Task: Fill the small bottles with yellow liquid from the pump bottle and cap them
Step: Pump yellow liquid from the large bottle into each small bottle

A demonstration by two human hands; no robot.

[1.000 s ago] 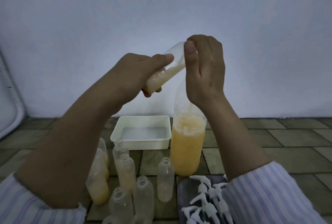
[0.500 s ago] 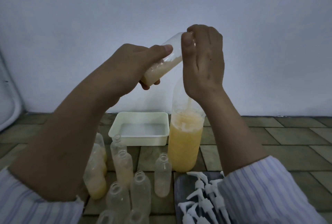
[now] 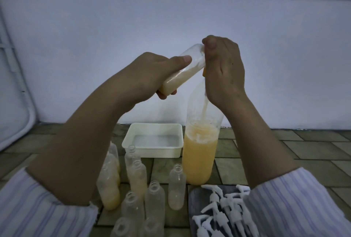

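Note:
My left hand [image 3: 152,74] grips a small clear bottle [image 3: 187,69], tilted with its mouth up and to the right, partly filled with pale yellow liquid. My right hand [image 3: 223,69] is curled over the pump top of the tall pump bottle [image 3: 200,153], which hides the pump head. The small bottle's mouth sits against that hand. Yellow liquid fills the tall bottle's lower half, with foam on top. Several small bottles [image 3: 176,187] stand on the floor below, some holding yellow liquid. White pump caps [image 3: 222,210] lie in a heap on a dark tray [image 3: 193,198].
A white rectangular tub [image 3: 152,151] with a little clear liquid stands behind the small bottles, left of the tall bottle. The floor is brown tile [image 3: 313,151]. A pale wall [image 3: 284,65] rises close behind.
Both hands and the small bottle hold their pose. The view has tipped downward a little, so they sit slightly higher in frame than before.

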